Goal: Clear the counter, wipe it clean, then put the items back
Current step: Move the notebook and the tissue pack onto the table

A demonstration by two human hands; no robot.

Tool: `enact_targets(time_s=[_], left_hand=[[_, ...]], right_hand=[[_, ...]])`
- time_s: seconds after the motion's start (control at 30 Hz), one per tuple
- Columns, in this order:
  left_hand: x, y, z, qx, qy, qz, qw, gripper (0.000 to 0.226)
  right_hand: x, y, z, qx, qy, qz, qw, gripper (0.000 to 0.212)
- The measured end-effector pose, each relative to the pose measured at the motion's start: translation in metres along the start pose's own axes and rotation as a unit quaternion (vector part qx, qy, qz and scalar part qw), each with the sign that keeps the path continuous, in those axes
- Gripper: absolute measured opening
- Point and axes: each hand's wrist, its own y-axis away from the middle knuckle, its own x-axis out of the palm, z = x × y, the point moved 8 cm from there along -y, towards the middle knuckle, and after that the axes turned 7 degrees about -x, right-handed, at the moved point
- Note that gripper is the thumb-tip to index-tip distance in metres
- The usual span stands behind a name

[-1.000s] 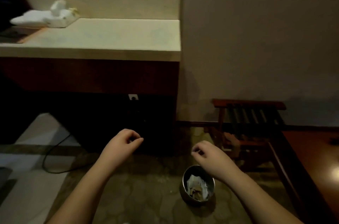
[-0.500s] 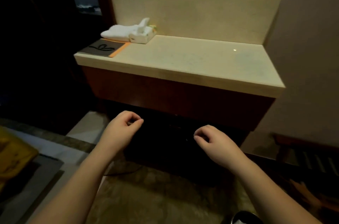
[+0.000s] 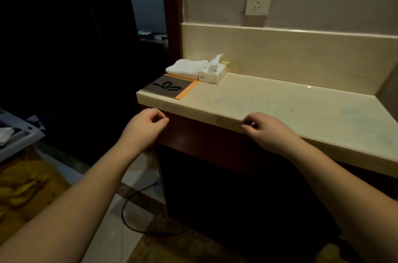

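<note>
Step in hand: my reading is that the clearing has not yet begun, since three items sit on the pale cream stone surface (image 3: 280, 107) and neither hand holds anything
Left hand: the left hand (image 3: 144, 128) hangs in the air just in front of the near left corner of the surface, its fingers (image 3: 160, 119) loosely curled with the thumb close to the forefinger, and nothing between them
Right hand: the right hand (image 3: 267, 131) hovers at the near edge of the surface, right of the left hand, fingers curled in loosely and empty; I cannot tell whether it touches the edge
Task items: all are grouped at the far left end of the surface, well apart from both hands
Towel: a folded white cloth towel (image 3: 186, 67) lies at the far left, against the backsplash
Tissue box: a small white cardboard tissue box (image 3: 212, 74) with a tissue standing out of its top sits just right of the towel, touching it
Card: a flat grey card with an orange border and a black looped drawing (image 3: 170, 89) lies nearer than the towel, at the left edge, partly under the towel
Rest of the surface: faint smears show on the middle and right parts
Surroundings: a white wall socket (image 3: 258, 1) above the backsplash; a black cable (image 3: 137, 204) on the floor below
Next move: probably a reach forward and left to lift the items off; the towel rests on the card, so it should go first
</note>
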Motion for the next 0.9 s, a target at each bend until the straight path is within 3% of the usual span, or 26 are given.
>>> enact_targets(time_s=[0.5, 0.73, 0.9], left_hand=[[0.023, -0.207, 0.034, -0.078, -0.143, -0.059, 0.985, 0.014], [0.042, -0.266, 0.065, -0.167, -0.255, -0.054, 0.951, 0.040], [0.050, -0.282, 0.070, -0.202, -0.297, -0.021, 0.933, 0.055]], right_hand=[[0.003, -0.242, -0.079, 0.124, -0.067, 0.001, 0.990, 0.035], [0.030, -0.299, -0.108, 0.193, -0.184, -0.011, 0.964, 0.026], [0.045, -0.317, -0.125, 0.232, -0.258, -0.036, 0.937, 0.036]])
